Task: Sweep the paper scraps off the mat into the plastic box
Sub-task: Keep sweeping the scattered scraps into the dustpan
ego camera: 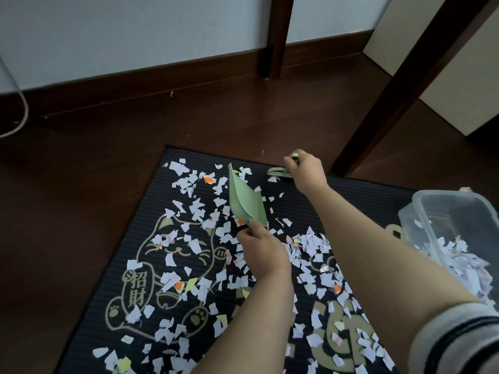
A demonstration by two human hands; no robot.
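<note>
A black mat (113, 268) with a gold cat print lies on the floor, strewn with several white, orange and yellow paper scraps (194, 209). My left hand (260, 248) grips the handle of a green dustpan (244, 201), tilted on its edge over the mat's middle. My right hand (306, 171) holds a small green brush (278, 171) at the mat's far edge. A clear plastic box (453, 217) with scraps inside stands at the mat's right side.
Dark wooden furniture legs (278, 36) stand beyond the mat, another slanting at the right (399, 85). A white cabinet (459, 63) is at the far right. A white cable (19, 114) lies by the wall at left. Dark wood floor surrounds the mat.
</note>
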